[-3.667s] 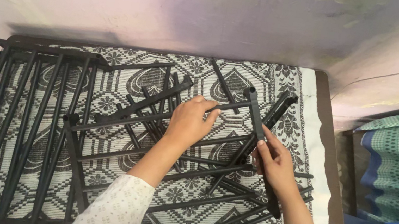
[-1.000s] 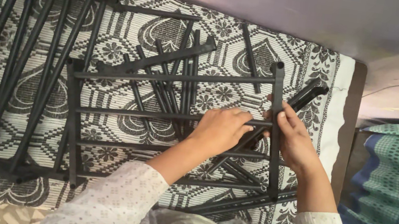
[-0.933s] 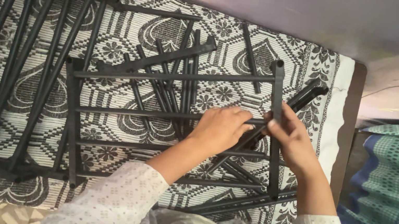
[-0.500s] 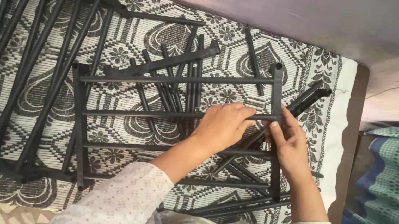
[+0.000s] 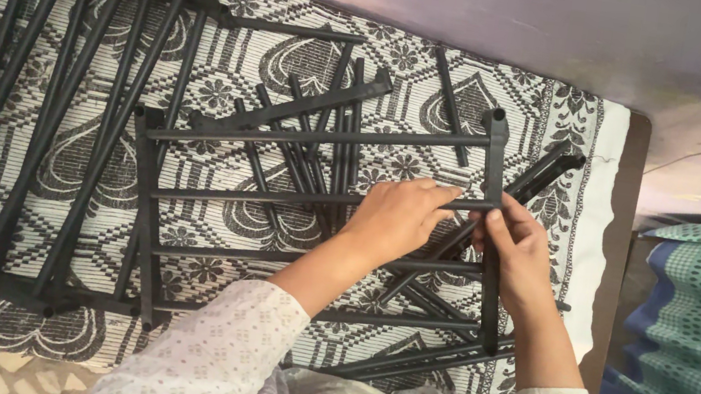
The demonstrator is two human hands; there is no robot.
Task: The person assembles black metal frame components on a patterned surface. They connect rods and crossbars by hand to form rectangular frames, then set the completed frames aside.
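Lying at the far left on the patterned black-and-white cloth (image 5: 227,91) is an assembled black rack panel (image 5: 48,115), and beside it a half-built frame (image 5: 146,213) with loose rods (image 5: 322,142) piled behind. My left hand (image 5: 397,223) pinches the second cross rod (image 5: 276,198) near its right end. My right hand (image 5: 517,259) curls its fingers tightly around the black side rail (image 5: 494,154), just where this rod meets it.

Black rods on a black-and-white cloth

The rack rods (image 5: 322,137) are plain black; the cloth (image 5: 228,86) shows black-and-white hearts and flowers; the sleeves (image 5: 206,361) are white, finely dotted.
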